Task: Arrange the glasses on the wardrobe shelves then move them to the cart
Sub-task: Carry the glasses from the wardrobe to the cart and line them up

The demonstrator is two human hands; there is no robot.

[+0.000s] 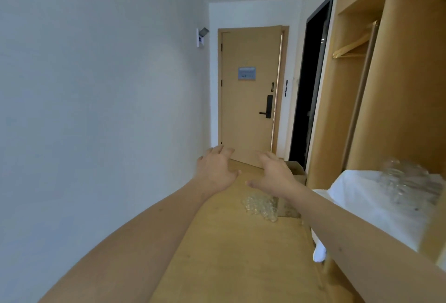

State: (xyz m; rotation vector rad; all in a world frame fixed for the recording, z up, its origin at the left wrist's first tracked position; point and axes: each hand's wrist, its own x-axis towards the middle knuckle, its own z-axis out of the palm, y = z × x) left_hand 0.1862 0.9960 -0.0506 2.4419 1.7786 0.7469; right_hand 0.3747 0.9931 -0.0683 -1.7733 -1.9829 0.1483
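- The left hand (pixel 214 169) and the right hand (pixel 272 173) were stretched forward side by side over the floor (pixel 229 254), fingers spread and loose, each grip holding nothing.
- A cluster of glasses on the floor (pixel 260 203) lay beyond the hands, just beside a cardboard box (pixel 293 174) near the foot of the wardrobe (pixel 398 109).
- More glasses on the shelf (pixel 405 179), blurred, stood on a white cloth (pixel 357 196) covering the wardrobe shelf to the right.
- No cart was in view.
- The step in hand seemed to be reaching down for the floor glasses; it would likely go best if the person crouched, took one glass per hand by its body, not its rim, and lifted straight up so neighbours did not knock together.
- The cloth on the shelf could slide, so each glass should be set down gently, upright.
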